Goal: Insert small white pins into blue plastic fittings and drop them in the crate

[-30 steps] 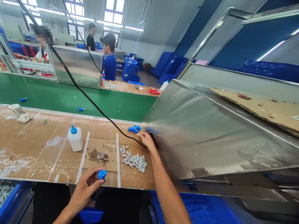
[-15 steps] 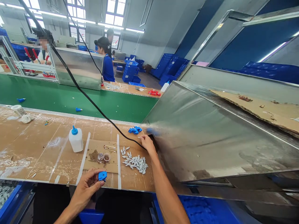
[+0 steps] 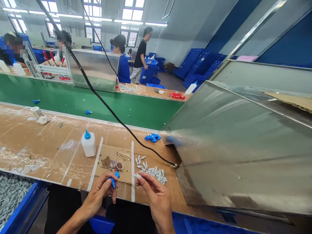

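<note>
Between the thumb and fingers of my left hand (image 3: 101,191) is a small blue plastic part (image 3: 114,179), tilted, near the table's front edge. My right hand (image 3: 154,191) pinches a small pale grey-white piece (image 3: 136,175) that points toward the blue part; the two pieces are apart. Just beyond my right hand lies a pile of similar grey-white pieces (image 3: 156,172). Two small open cups (image 3: 119,165) with brownish contents stand on a stained cardboard sheet (image 3: 103,151), with several thin sticks (image 3: 123,156) behind them. More blue parts (image 3: 152,137) are heaped farther back.
A white bottle with a blue cap (image 3: 88,144) stands left of the cardboard. To the right rises a large metal housing (image 3: 234,146), and a black cable (image 3: 107,105) crosses above the table. Behind runs a green belt (image 3: 136,113); several people are beyond it.
My right hand has come from beside the metal housing toward my left hand, holding the grey-white piece. My left hand has turned the blue part. The view has shifted, and a walking person shows behind.
</note>
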### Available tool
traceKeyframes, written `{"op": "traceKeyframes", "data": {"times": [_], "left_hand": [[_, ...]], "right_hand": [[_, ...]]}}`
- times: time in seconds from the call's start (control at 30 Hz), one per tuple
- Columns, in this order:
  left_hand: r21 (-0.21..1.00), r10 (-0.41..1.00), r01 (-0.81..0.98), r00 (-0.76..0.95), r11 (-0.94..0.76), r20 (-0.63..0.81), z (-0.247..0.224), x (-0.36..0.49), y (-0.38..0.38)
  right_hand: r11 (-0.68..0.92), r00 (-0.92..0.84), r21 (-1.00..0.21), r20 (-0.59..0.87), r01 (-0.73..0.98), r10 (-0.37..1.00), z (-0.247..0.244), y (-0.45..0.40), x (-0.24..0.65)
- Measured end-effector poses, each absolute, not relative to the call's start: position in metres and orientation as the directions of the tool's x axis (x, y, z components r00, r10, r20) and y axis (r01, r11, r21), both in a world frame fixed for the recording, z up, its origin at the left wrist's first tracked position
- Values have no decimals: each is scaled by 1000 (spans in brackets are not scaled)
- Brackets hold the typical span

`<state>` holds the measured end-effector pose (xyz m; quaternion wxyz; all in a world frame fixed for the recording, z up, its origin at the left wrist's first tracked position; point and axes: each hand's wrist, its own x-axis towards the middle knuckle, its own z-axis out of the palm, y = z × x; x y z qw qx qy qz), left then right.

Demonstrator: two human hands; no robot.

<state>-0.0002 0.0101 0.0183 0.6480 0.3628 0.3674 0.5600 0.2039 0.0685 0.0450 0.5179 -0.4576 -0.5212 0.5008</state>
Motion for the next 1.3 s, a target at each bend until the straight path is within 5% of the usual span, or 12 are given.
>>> {"op": "traceKeyframes", "data": {"times": [0.4, 0.6, 0.8, 1.03, 1.3], "left_hand": [[954, 991, -272, 78, 123, -105, 8, -5, 5], [846, 986, -507, 67, 164, -151, -2, -1, 6], [765, 990, -629, 74, 138, -118, 10, 6, 7], [949, 978, -240, 6, 202, -207, 20, 2, 7], [857, 952, -426, 37, 290, -303, 5, 7, 7]], "right_hand": [[-1, -43, -986, 6, -169, 999, 28, 51, 176], [-124, -157, -960, -86, -253, 984, 26, 48, 179], [41, -90, -992, 52, -119, 995, 28, 42, 179], [239, -152, -967, 225, 85, 963, 30, 32, 171], [282, -127, -940, 261, 192, 957, 19, 42, 167]]}}
